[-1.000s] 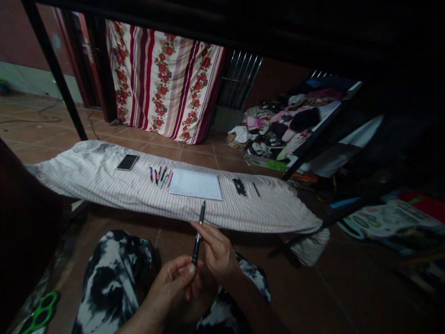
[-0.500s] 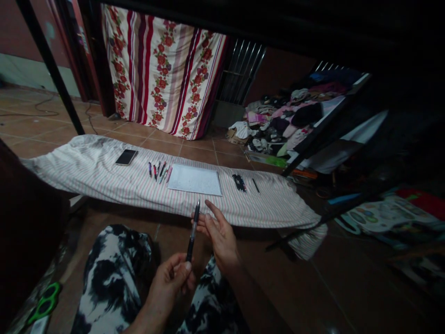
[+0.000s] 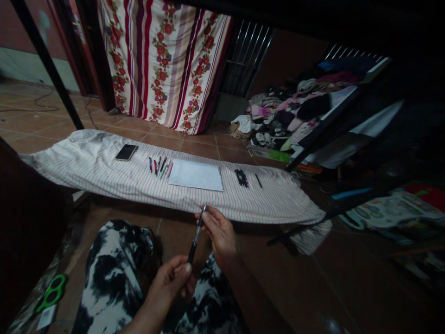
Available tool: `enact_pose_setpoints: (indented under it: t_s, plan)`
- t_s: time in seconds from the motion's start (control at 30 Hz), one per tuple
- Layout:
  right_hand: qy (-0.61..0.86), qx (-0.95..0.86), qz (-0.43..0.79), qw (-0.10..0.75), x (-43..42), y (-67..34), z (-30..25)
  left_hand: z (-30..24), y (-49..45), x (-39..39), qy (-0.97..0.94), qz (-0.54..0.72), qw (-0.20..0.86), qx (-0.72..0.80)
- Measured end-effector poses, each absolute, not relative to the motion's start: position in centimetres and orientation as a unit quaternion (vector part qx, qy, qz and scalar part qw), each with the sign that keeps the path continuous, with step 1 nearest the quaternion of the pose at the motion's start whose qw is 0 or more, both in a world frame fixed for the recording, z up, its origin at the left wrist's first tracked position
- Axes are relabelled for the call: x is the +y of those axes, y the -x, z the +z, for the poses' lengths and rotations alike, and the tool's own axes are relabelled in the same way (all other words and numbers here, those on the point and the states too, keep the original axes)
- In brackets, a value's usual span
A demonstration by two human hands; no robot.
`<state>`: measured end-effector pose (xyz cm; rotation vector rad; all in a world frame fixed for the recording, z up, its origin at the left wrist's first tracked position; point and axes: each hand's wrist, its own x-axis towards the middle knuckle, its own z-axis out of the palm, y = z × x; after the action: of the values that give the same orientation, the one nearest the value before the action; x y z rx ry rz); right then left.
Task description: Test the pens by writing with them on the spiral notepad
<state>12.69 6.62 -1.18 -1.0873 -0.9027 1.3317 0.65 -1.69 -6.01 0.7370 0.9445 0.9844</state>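
A black pen (image 3: 196, 238) with a clear middle section is held tilted in front of the cloth-covered bench. My left hand (image 3: 174, 278) pinches its lower end. At the upper end, near the silvery tip, my right hand (image 3: 219, 232) closes thumb and fingers around the barrel. Beyond my hands a spiral notebook (image 3: 196, 174) lies open on the striped cloth (image 3: 104, 176). To its left are several coloured pens (image 3: 160, 167), and to its right a cluster of black pens (image 3: 241, 178) with one dark pen (image 3: 259, 181) apart.
A phone (image 3: 126, 152) lies on the cloth's left part. Green-handled scissors (image 3: 52, 293) are at the lower left. A floral curtain (image 3: 163, 65) hangs behind, beside a heap of clothes (image 3: 278, 116). Dark metal bars (image 3: 48, 69) slant past both sides of the bench.
My right hand's fingers, spread beside the pen before, have closed on its tip end. The pen leans slightly more to the right. The view has shifted a little.
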Motion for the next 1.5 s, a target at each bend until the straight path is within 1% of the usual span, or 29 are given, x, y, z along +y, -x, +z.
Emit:
enact_pose_setpoints:
  t_s: [0.23,0.37,0.7,1.07,1.17,1.27,1.4,1.5]
  plan:
    - [0.435,-0.373,0.615,0.542,6.1,-12.8,-1.4,-5.4,-1.1,-1.6,-0.272,0.473,0.744,0.384]
    - [0.431,-0.350,0.642,0.530,6.2,-12.9,-1.3,-4.7,-0.7,-1.6,-0.266,0.469,0.753,0.377]
    - [0.461,-0.370,0.615,0.523,5.8,-13.0,-1.8,-5.9,-1.2,-1.5,-0.282,0.465,0.721,0.429]
    - [0.465,-0.309,0.619,0.553,6.5,-13.2,-0.7,-5.3,-1.1,-0.5,-0.349,0.477,0.644,0.485]
    - [0.457,-0.274,0.624,0.572,6.8,-13.4,-0.2,-4.2,-0.7,0.1,-0.347,0.485,0.647,0.475]
    - [0.445,-0.243,0.615,0.604,7.2,-14.1,0.0,-2.8,-0.2,0.6,-0.349,0.503,0.664,0.429]
    - [0.436,-0.192,0.617,0.627,7.7,-15.2,-0.3,-1.8,0.3,0.8,-0.286,0.545,0.696,0.371]
    - [0.436,-0.162,0.620,0.632,7.7,-15.7,-0.8,-1.9,0.5,0.8,-0.250,0.558,0.706,0.357]
